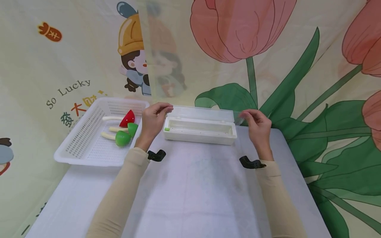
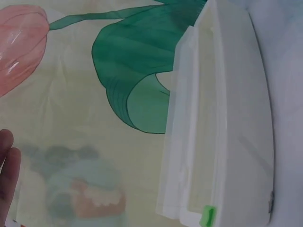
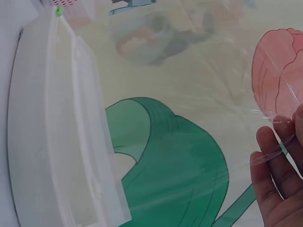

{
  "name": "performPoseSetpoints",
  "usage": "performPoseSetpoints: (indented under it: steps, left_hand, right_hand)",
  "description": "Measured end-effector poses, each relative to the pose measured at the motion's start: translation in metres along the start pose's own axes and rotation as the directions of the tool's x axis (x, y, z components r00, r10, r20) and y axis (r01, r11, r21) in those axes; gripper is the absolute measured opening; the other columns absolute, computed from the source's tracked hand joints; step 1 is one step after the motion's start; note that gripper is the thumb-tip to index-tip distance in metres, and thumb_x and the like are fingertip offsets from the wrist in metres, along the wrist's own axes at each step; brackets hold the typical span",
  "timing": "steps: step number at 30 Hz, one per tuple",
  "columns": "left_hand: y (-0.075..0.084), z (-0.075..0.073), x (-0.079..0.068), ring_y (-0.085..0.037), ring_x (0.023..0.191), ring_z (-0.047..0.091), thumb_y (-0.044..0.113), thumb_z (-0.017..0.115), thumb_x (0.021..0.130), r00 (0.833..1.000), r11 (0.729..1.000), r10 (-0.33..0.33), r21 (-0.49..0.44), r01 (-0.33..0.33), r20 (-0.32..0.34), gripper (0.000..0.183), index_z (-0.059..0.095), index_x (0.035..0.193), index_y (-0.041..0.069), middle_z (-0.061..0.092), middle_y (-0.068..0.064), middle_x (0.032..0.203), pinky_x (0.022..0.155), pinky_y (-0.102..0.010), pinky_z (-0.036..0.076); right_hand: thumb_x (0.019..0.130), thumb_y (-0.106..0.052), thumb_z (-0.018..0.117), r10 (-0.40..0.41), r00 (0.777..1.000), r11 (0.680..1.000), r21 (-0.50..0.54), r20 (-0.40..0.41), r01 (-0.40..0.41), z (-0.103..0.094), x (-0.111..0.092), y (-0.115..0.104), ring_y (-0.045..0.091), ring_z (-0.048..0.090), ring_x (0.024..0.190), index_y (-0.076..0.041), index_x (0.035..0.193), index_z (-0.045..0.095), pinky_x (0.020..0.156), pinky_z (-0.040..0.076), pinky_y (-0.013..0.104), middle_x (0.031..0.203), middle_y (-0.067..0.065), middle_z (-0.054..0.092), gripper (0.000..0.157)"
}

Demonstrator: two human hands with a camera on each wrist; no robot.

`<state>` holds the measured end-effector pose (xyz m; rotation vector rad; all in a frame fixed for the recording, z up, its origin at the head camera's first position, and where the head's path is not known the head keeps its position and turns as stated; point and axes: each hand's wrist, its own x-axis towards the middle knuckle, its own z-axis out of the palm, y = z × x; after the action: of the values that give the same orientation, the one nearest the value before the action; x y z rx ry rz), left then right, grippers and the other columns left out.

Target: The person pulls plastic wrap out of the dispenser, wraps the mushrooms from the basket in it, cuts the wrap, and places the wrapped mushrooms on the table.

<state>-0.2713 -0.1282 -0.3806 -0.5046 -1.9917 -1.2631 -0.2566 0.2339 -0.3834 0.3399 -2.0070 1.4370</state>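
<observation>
Clear film: this thin sheet (image 1: 239,119) is at the right hand, beyond the right end of the box; its creases, in the right wrist view, run toward the other side, so I judge it is held wide to be kept from folding on itself.
Right hand: the thumb and forefinger of this hand (image 1: 259,125) pinch the film; the other fingers are loosely bent, perhaps because only a light grip at the edge is needed.
Left hand: raised at the box's left end, this hand (image 1: 153,120) has thumb and forefinger brought together, seemingly on the film's other side; the sheet itself is hard to see there.
White box: it lies lengthwise on the table (image 1: 190,198), between the hands, its long wall (image 1: 199,136) toward the person, which probably lets both ends be reached equally.
Lid: see-through (image 1: 205,114), swung back behind the box, leaving the top open.
Green slider: at the box's left end (image 1: 167,129).
Basket: left of the box (image 1: 95,163), holding red and green toys (image 1: 122,138) with pale sticks, apparently aside from the work.
</observation>
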Motion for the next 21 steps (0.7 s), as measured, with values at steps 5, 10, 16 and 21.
performPoseSetpoints:
  steps: [5, 10, 16, 21]
  left_hand:
    - [0.007, -0.003, 0.001, -0.024, 0.087, 0.076, 0.008, 0.074, 0.093, 1.0, 1.0, -0.001, 0.018, 0.001, 0.002, 0.012, 0.078, 0.101, 0.001, 0.079, -0.014, 0.098, 0.084, -0.012, 0.054]
    - [0.01, -0.004, 0.001, -0.025, 0.089, 0.077, 0.008, 0.073, 0.094, 1.0, 1.0, -0.016, 0.007, 0.016, -0.001, 0.012, 0.078, 0.102, 0.001, 0.079, -0.014, 0.099, 0.085, -0.013, 0.054]
    - [0.014, -0.004, 0.002, -0.025, 0.09, 0.077, 0.008, 0.073, 0.094, 1.0, 1.0, 0.014, 0.005, -0.014, -0.021, 0.012, 0.078, 0.102, 0.001, 0.079, -0.013, 0.099, 0.087, -0.015, 0.055]
    - [0.018, -0.005, 0.001, -0.025, 0.09, 0.077, 0.008, 0.074, 0.093, 0.997, 0.999, 0.047, 0.008, -0.047, -0.053, 0.012, 0.078, 0.101, 0.0, 0.079, -0.014, 0.098, 0.087, -0.013, 0.054]
  right_hand:
    - [0.099, -0.011, 0.066, -0.009, 1.0, 1.0, -0.002, -0.012, 0.009, -0.001, 0.0, -0.006, 0.003, 0.07, 0.092, 0.004, 0.107, 0.073, 0.088, 0.055, 0.017, 0.101, 0.017, 0.075, 0.018]
    - [0.099, -0.01, 0.066, -0.027, 0.999, 1.0, 0.004, -0.026, 0.027, -0.001, 0.0, -0.009, 0.004, 0.07, 0.09, 0.006, 0.107, 0.072, 0.085, 0.055, 0.016, 0.1, 0.022, 0.074, 0.019]
    - [0.099, -0.007, 0.066, -0.067, 0.996, 0.998, 0.014, -0.053, 0.068, 0.0, 0.001, -0.016, 0.004, 0.071, 0.089, 0.006, 0.107, 0.073, 0.087, 0.055, 0.017, 0.098, 0.023, 0.074, 0.017]
    - [0.098, -0.007, 0.067, -0.079, 0.995, 0.997, 0.019, -0.067, 0.081, 0.0, 0.002, -0.021, 0.005, 0.071, 0.09, 0.007, 0.106, 0.073, 0.088, 0.056, 0.018, 0.097, 0.012, 0.076, 0.017]
